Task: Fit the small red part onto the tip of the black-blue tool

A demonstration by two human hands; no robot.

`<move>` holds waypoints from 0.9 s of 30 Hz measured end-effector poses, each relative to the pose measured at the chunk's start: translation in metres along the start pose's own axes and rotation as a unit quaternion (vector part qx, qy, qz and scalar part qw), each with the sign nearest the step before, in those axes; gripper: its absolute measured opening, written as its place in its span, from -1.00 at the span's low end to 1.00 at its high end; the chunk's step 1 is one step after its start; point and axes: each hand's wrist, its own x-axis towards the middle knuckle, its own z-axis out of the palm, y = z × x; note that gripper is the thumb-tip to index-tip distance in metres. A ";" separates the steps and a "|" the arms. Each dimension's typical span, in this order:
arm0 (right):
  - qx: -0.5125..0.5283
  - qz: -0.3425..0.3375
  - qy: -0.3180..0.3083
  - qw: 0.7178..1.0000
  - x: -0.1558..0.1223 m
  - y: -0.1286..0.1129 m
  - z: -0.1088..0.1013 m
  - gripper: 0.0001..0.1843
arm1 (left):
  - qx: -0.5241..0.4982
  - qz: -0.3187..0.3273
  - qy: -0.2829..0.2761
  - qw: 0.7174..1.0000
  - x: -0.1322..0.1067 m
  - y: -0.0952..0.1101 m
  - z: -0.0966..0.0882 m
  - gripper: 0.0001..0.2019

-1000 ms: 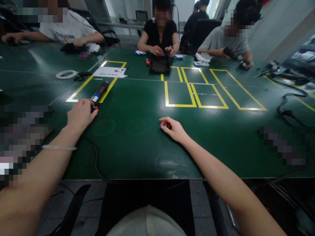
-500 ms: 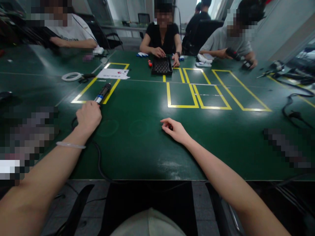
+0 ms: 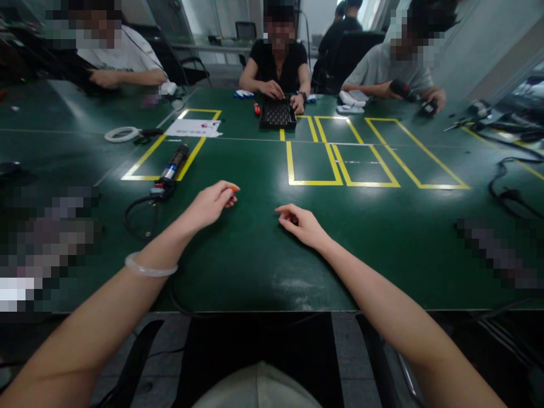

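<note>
My left hand (image 3: 210, 205) is over the table, with its fingers closed and a small orange thing (image 3: 233, 188) at the fingertips, too small to name. To its left lies a cylindrical corded tool (image 3: 170, 165), dark at the far end with a silver and blue middle, apart from the hand. A black cable (image 3: 127, 214) loops from its near end. My right hand (image 3: 304, 225) rests low on the green table (image 3: 255, 266), fingers curled. Something dark shows inside the curl, and I cannot make it out.
Yellow tape rectangles (image 3: 315, 183) mark the table. Across it, a person (image 3: 278, 62) has both hands at a black tray (image 3: 277, 115). A white sheet (image 3: 193, 128) and a white coiled cable (image 3: 122, 134) lie at left. On the right, another person holds a dark power tool (image 3: 402, 90).
My left hand has come off the corded tool and moved right, toward my right hand; orange now shows at its fingertips. The tool stays on the table. My right hand has stayed put.
</note>
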 end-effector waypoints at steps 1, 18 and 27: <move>0.009 -0.005 -0.003 1.000 0.000 -0.001 0.000 -0.73 | -0.029 0.016 -0.052 0.998 -0.003 0.011 0.011 -0.56; 0.025 -0.039 -0.022 0.999 -0.003 -0.014 0.000 -0.91 | -0.096 0.121 -0.178 0.972 -0.028 0.033 0.059 -0.62; 0.061 -0.003 -0.001 0.998 -0.001 -0.010 0.000 -0.87 | 0.051 0.192 -0.082 0.977 -0.031 0.037 0.060 -0.76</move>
